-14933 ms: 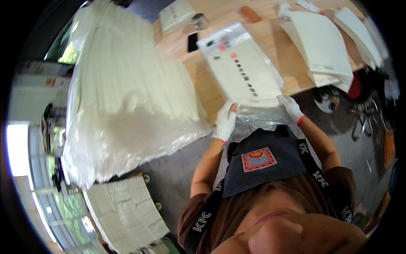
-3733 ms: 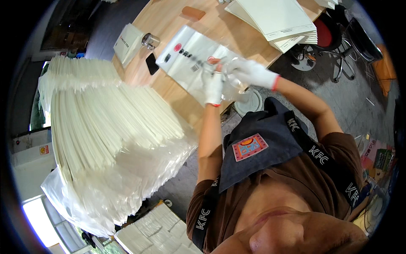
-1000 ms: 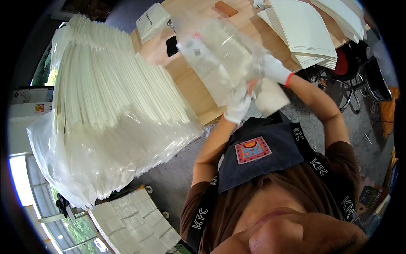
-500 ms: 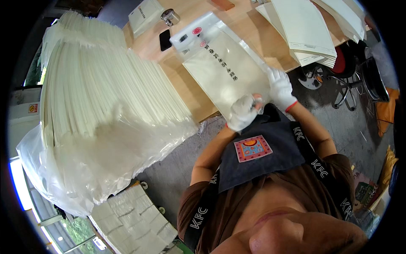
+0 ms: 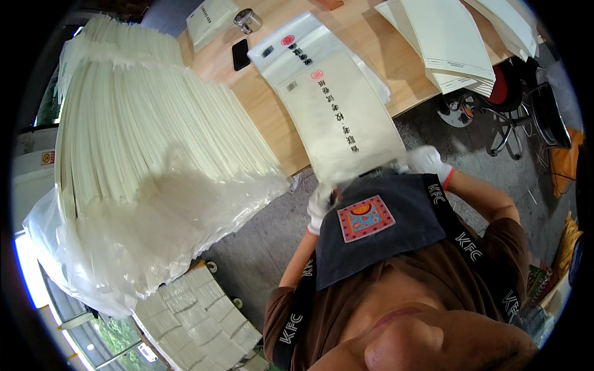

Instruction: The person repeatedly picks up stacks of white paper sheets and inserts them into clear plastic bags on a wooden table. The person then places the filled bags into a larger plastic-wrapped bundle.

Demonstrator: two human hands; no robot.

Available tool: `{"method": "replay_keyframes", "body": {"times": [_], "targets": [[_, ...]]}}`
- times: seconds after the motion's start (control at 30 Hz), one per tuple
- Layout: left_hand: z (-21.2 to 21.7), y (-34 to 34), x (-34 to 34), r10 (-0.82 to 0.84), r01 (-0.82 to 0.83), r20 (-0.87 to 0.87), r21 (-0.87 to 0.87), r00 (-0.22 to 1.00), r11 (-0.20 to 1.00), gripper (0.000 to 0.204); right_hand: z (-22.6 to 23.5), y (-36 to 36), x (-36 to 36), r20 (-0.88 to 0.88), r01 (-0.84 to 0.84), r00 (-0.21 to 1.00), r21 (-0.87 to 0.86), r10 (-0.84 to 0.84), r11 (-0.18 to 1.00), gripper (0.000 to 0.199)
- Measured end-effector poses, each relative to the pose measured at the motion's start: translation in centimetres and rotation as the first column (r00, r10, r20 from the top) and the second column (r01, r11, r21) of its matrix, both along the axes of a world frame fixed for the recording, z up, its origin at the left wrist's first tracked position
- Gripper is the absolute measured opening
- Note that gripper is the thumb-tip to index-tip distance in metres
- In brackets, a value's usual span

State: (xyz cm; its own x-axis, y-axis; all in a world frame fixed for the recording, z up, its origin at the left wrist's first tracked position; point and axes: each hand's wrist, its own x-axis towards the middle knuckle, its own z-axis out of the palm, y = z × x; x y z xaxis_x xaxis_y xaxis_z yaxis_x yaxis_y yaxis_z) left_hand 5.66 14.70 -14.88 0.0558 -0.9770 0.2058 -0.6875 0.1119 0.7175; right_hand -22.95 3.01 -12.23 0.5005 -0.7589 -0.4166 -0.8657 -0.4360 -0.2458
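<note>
A clear plastic bag (image 5: 346, 123) with black lettering and a red round mark lies over cream paper, its near end overhanging the table edge toward my apron. My left hand (image 5: 320, 207), in a white glove with bare fingertips, is closed at the bag's near left corner. At the near right corner my right hand (image 5: 428, 164), gloved with a red cuff, grips the bag's edge; its fingertips are blurred and partly hidden. Beneath and beyond this bag lie more printed clear bags (image 5: 297, 43), fanned out flat.
A tall row of cream paper (image 5: 154, 123) in plastic wrap stands to the left. On the table (image 5: 272, 133) are a black phone (image 5: 241, 55), a metal cup (image 5: 247, 20) and a wrapped paper pack (image 5: 210, 21). Paper stacks (image 5: 445, 43) overhang the right edge, near a chair (image 5: 544, 117).
My hands have moved apart, the left toward the lower left and the right toward the lower right. The bag has come nearer to me, uncovering more of the bags beneath.
</note>
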Motion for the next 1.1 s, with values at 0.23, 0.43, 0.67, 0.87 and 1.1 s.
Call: {"method": "replay_keyframes", "body": {"times": [0.23, 0.43, 0.67, 0.87, 1.1], "targets": [[-6.2, 1.3, 3.9, -0.122, 0.121, 0.133, 0.02, 0.984, 0.992, 0.032, -3.0, 0.1, -3.5, -0.171, -0.104, 0.976, 0.182, 0.135, 0.978, 0.028], [-7.4, -3.0, 4.0, 0.556, -0.212, -0.531, 0.573, 0.64, 0.792, 0.032, -7.0, -6.4, -3.8, 0.465, 0.408, 0.762, 0.195, -0.451, 0.892, 0.04], [14.8, -11.4, -0.9, -0.054, 0.053, 0.012, 0.12, 0.998, 0.991, 0.029, -8.1, -5.0, 3.7, 0.572, 0.042, 0.11, 0.814, -0.813, 0.579, 0.047], [34.1, -5.9, -1.8, -0.232, 0.362, 0.533, -0.154, 0.814, 0.919, 0.02, 5.3, -7.5, 10.7, 0.537, -0.517, -0.06, 0.704, -0.841, 0.486, 0.052], [46.1, 2.3, 4.8, 0.796, -0.367, 0.059, -0.865, 0.603, 0.343, 0.043, 32.0, -10.5, 20.5, 0.932, -0.482, -0.073, 0.28, -0.356, 0.83, 0.046]]}}
